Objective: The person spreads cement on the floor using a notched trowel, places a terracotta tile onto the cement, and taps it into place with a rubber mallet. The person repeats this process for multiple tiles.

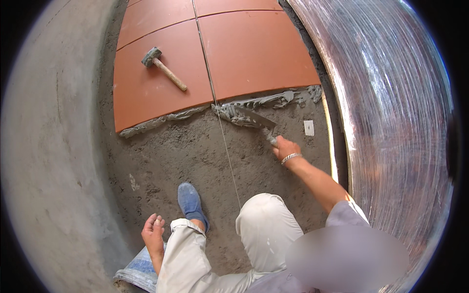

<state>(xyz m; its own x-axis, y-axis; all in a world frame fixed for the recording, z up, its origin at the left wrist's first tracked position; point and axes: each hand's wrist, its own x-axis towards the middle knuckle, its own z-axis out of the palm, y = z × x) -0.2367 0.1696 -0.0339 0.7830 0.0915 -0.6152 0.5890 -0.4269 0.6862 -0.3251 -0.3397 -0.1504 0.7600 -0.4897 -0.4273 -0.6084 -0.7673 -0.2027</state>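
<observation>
My right hand (287,149) is wrapped round the handle of a trowel (258,118), a bracelet on its wrist. The blade rests in wet grey mortar (234,115) along the near edge of the laid red-orange tiles (254,51). Lower left, my left hand (153,232) is raised beside my bent leg with its fingers loosely bent and nothing visible in them. Just below that hand stands a blue-and-white bucket (139,270), partly hidden by my leg. A mallet (166,71) with a wooden handle lies on the left tile.
A taut string (225,146) runs from the tile joint toward my knee. Rough grey bedding (156,161) spreads under my blue shoe (190,201). A concrete wall (53,136) borders the left; a shiny film-wrapped surface (391,127) borders the right. A small white piece (309,128) lies near the trowel.
</observation>
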